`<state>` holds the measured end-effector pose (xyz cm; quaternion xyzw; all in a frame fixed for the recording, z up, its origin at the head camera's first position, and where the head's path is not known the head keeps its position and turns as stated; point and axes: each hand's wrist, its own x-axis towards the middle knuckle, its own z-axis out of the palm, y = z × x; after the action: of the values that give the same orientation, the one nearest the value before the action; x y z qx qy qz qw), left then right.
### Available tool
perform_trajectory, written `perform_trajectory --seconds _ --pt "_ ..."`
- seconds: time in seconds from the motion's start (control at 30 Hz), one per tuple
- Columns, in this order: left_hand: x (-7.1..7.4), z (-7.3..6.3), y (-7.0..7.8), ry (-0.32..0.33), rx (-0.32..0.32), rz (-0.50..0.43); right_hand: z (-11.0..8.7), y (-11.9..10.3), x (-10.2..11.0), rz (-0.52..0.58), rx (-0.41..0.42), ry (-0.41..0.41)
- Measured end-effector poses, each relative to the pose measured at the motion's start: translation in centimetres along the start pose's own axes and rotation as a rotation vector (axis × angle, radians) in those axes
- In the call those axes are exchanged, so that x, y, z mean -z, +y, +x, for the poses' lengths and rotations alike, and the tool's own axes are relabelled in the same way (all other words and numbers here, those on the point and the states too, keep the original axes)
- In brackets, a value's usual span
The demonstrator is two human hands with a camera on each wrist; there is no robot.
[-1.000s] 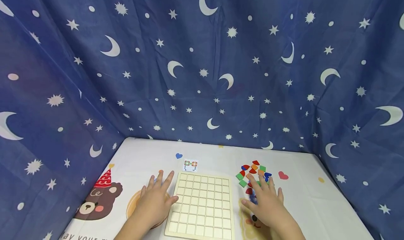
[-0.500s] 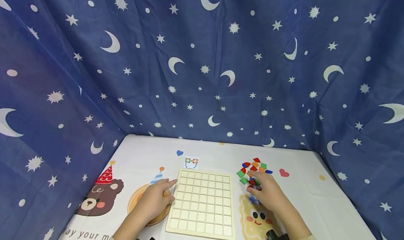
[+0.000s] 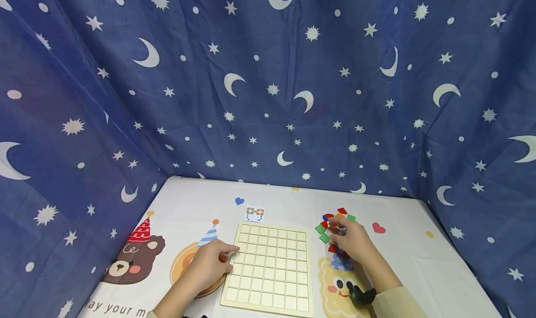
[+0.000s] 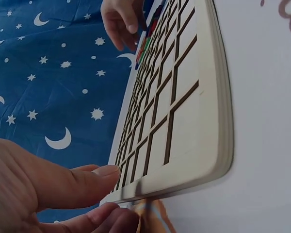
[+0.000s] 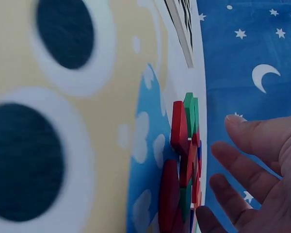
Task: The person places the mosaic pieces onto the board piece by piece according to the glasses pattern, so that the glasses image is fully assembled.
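Note:
A pale wooden grid board (image 3: pixel 311 281) lies flat on the table. Along its left edge rests my left hand (image 3: pixel 209 263), index finger and thumb tip at the rim and the other fingers curled. The left wrist view shows a fingertip right against the board's frame (image 4: pixel 208 97). My right hand (image 3: pixel 355 241) hovers over loose red, green (image 3: pixel 324 237), blue and orange tiles, partly covering them. In the right wrist view its fingers (image 5: pixel 247 170) are slightly bent and spread beside the red tile (image 5: pixel 178 127), holding nothing visible.
A small card (image 3: pixel 254 214) with a printed coloured pattern lies behind the board. The white tablecloth (image 3: pixel 418 262) carries printed bears, hearts and a biscuit face. A dark blue star-and-moon curtain (image 3: pixel 268 122) encloses the table's back and sides.
Both hands were spread flat beside the board and over the tiles. The left fingers have since curled in at the board's edge, and the right hand has drawn its fingers together above the tiles.

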<state>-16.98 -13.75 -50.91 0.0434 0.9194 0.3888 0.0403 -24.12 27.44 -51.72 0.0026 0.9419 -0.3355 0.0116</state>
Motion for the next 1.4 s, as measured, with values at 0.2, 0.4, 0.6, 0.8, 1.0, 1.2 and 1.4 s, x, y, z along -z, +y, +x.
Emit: perform_trajectory --seconds 0.2,0.4,0.6,0.8,1.0,1.2,1.4 --pt "-0.1 -0.1 0.0 -0.024 0.001 -0.029 1.9 0.1 -0.3 0.003 -0.031 -0.001" --pt "-0.2 0.0 -0.2 -0.051 -0.025 -0.045 3.3 0.2 -0.4 -0.031 -0.05 -0.04" --pt "-0.3 0.3 -0.4 -0.079 -0.039 -0.057 4.1 0.3 -0.3 -0.063 -0.053 -0.063" --pt "-0.4 0.3 -0.5 -0.078 -0.037 -0.038 4.5 0.2 -0.4 -0.098 -0.035 -0.088" --pt "-0.4 0.3 -0.5 -0.073 -0.045 -0.039 4.9 0.2 -0.5 -0.121 -0.042 -0.1" --pt "-0.3 0.2 -0.5 -0.069 -0.039 -0.044 4.9 0.0 -0.6 -0.126 -0.033 -0.112" --pt "-0.1 0.2 -0.6 -0.056 -0.031 -0.055 4.8 -0.1 -0.7 -0.117 -0.024 -0.123"
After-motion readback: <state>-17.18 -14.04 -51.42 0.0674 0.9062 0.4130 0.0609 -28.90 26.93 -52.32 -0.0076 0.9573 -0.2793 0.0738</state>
